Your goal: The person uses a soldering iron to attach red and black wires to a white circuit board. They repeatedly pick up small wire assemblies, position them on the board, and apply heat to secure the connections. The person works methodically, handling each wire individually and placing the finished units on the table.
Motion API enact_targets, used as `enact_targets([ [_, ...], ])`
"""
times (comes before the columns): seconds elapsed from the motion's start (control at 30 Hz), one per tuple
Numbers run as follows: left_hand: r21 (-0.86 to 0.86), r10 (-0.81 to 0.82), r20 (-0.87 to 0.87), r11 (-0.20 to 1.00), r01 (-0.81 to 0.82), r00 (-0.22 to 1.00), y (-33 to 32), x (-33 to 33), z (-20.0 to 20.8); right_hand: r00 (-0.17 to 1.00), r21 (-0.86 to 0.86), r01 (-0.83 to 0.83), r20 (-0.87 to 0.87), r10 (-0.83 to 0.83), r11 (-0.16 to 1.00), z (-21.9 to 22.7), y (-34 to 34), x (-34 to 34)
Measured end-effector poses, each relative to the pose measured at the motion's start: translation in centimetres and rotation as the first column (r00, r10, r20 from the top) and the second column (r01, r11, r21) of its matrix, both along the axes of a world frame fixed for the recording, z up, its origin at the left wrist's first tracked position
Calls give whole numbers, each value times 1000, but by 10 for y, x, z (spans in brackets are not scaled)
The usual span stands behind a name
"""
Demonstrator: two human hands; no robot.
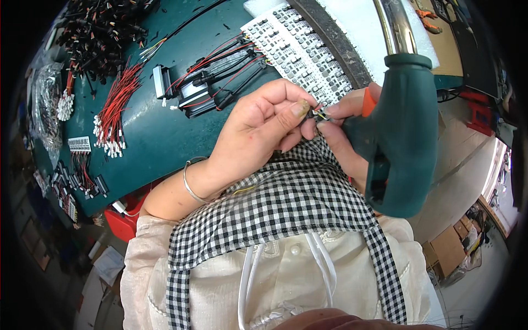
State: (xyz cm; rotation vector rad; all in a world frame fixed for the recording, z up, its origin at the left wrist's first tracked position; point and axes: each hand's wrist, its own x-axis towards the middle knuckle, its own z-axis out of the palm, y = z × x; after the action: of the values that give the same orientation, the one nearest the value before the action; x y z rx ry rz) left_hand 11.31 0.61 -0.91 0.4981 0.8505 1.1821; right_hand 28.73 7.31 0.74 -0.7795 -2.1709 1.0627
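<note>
My left hand point(247, 124) is closed in a pinch, its thumb and forefinger on the ends of thin coloured wires point(319, 114). My right hand point(344, 129) pinches the same wires from the other side, so the fingertips of both hands nearly meet. A bright orange piece point(368, 103) shows by the right hand; whether it is held cannot be made out. The large dark green tool with a chrome tube, like a heat gun point(410, 126), hides much of the right hand and wrist. Just beyond the fingers lies a panel of white circuit boards point(297, 47).
On the green table point(159, 148), black box-shaped modules point(195, 93) trail red and black cables. Red wires with white connectors point(115, 110) lie to the left, near a heap of black cables point(102, 33). A dark curved bar point(333, 38) crosses the panel. Orange-handled pliers point(429, 21) lie far right.
</note>
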Motion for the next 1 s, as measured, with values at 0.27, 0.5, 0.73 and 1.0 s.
enact_targets([
  [0.27, 42, -9, -223, 999, 19, 975, -1, 0, 4, 998, 86, 45, 41, -49, 995, -9, 6, -7],
  [0.5, 152, 38, -224, 988, -4, 974, -5, -4, 1, 956, -295, 87, -245, -163, 952, -12, -1, -17],
  [0.73, 218, 61, -236, 976, -8, 970, -8, -4, 0, 953, -316, 53, -269, -143, 947, -6, 1, -22],
  [1.0, 234, 71, -226, 972, -17, 972, -10, -1, 0, 986, -154, -41, -168, 15, 987, -16, 1, -10],
])
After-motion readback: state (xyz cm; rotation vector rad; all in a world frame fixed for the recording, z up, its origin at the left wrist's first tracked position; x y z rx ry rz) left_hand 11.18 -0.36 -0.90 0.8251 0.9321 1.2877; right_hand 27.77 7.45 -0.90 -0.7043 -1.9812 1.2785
